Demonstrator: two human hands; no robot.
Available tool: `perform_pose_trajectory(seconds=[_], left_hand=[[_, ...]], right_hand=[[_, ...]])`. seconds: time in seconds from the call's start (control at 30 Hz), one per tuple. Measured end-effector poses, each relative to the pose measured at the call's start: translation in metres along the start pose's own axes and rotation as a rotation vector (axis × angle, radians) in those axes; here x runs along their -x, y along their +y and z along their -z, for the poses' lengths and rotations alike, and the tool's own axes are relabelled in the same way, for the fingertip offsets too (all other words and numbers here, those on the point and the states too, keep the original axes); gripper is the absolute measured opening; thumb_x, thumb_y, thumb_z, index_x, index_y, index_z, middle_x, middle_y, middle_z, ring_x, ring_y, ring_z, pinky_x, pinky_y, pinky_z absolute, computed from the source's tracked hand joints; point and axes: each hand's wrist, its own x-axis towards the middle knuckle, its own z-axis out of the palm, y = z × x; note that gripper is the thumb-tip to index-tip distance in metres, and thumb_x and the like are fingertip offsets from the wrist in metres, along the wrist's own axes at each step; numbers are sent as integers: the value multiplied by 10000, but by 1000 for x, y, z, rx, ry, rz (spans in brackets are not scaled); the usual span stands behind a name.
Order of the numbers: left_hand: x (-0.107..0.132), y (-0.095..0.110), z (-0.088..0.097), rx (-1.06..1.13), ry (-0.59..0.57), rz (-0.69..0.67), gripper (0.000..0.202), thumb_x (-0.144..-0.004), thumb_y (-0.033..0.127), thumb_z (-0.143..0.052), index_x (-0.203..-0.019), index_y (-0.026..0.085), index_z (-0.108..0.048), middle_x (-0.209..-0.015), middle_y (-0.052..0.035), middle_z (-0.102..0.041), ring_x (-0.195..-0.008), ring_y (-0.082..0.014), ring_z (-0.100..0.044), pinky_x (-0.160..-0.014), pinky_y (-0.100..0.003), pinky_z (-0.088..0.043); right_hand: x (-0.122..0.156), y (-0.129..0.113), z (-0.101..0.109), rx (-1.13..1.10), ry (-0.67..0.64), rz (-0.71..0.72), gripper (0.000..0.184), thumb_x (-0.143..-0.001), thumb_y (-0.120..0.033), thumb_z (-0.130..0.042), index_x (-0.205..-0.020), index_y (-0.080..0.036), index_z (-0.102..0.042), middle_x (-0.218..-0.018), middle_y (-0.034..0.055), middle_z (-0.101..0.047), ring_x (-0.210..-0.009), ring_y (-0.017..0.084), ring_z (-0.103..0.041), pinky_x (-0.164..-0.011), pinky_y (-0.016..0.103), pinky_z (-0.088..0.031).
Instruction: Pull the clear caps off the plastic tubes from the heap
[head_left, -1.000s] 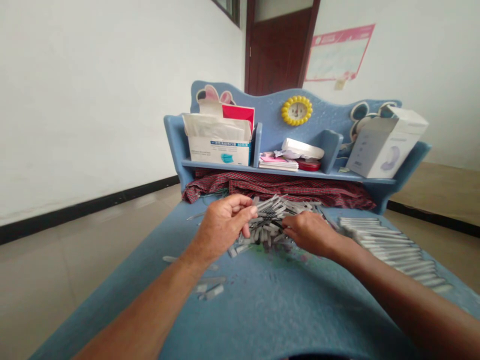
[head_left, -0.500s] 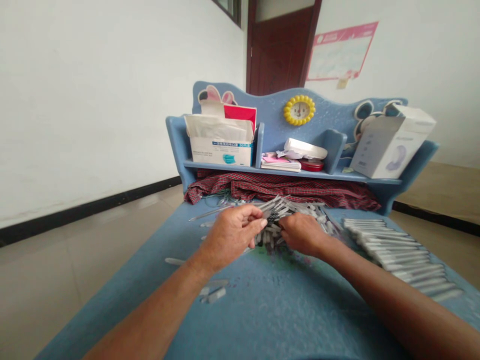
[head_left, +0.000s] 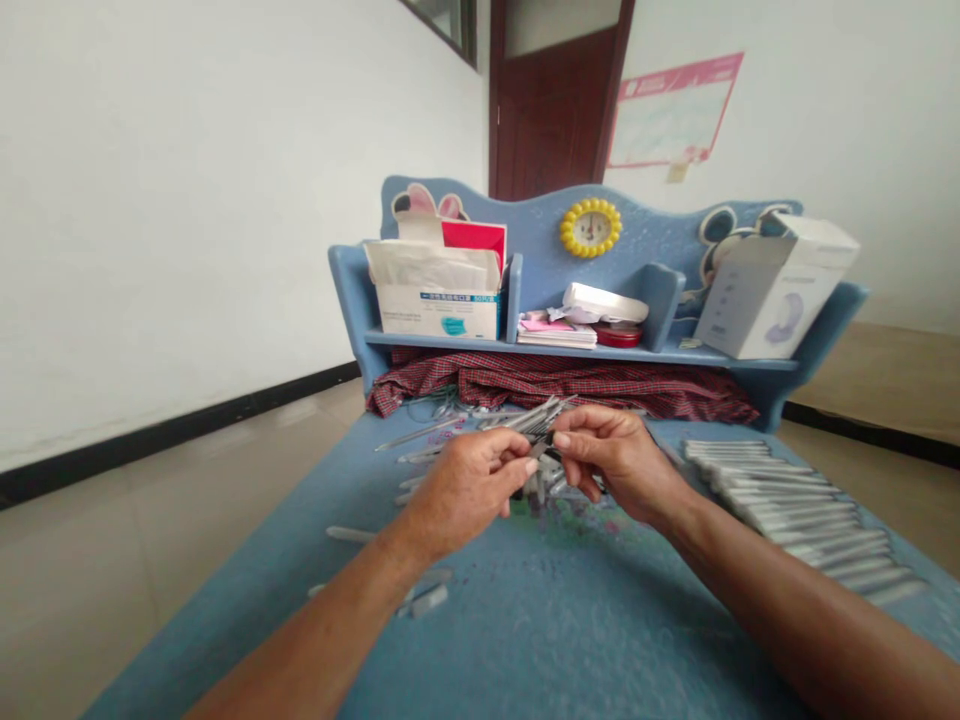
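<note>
My left hand (head_left: 480, 482) is closed in a pinch, thumb against forefinger, on a small slim pen part whose shape is blurred. Facing it, my right hand (head_left: 611, 455) pinches another small piece with a dark end. Their fingertips almost meet, and I cannot tell whether the two pieces touch. Just beyond and below the fingers lies a loose pile of clear and grey pen parts (head_left: 551, 480), partly covered by my hands. To the right, finished-looking pens (head_left: 795, 510) lie side by side in a long row, dark at their ends.
Loose clear pieces (head_left: 429, 600) lie on the blue tabletop (head_left: 525, 640) near my left forearm. A checked cloth (head_left: 562, 385) is bunched under the shelf. The shelf holds a mask box (head_left: 439, 310), papers (head_left: 556, 334), a red tin (head_left: 618, 336) and a white carton (head_left: 776, 290).
My right hand has lifted out of the pile and come toward my left, turning its fingers upward with a small piece in them. My left hand has stayed nearly in place.
</note>
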Motion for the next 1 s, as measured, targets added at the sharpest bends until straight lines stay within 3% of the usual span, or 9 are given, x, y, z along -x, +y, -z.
perform_pose_trajectory(seconds=[0.37, 0.57, 0.8, 1.0], left_hand=[[1, 2, 1, 35, -25, 8, 128, -787, 261, -519, -752, 154, -580, -501, 80, -453, -388, -60, -475, -408, -177, -353], [2, 1, 0, 121, -52, 44, 151, -779, 280, -525, -752, 143, -581, -593, 49, -545, -378, -46, -469, -381, -169, -333], [2, 3, 0, 99, -109, 96, 132, -761, 257, -529, -746, 141, -592, -507, 70, -472, -364, -49, -436, -368, -160, -323], [4, 8, 0, 47, -199, 125, 153, -766, 282, -535, -773, 153, -618, -520, 65, -493, -373, -57, -447, -370, -162, -330]], right_hand=[[1, 4, -3, -8, -23, 11, 253, -698, -340, -713, -818, -143, -608, -473, -33, -607, -275, 60, -434, -279, 157, -306], [3, 3, -4, 74, -32, 33, 262, -709, -370, -694, -813, -151, -598, -470, -42, -592, -280, 61, -430, -293, 166, -317], [7, -13, 8, 511, -172, 87, 154, -781, -294, -591, -781, -141, -572, -521, -51, -506, -390, 46, -410, -377, 165, -305], [11, -30, 16, 956, -332, 279, 117, -797, -212, -542, -829, -144, -630, -557, -55, -476, -491, 53, -377, -467, 180, -282]])
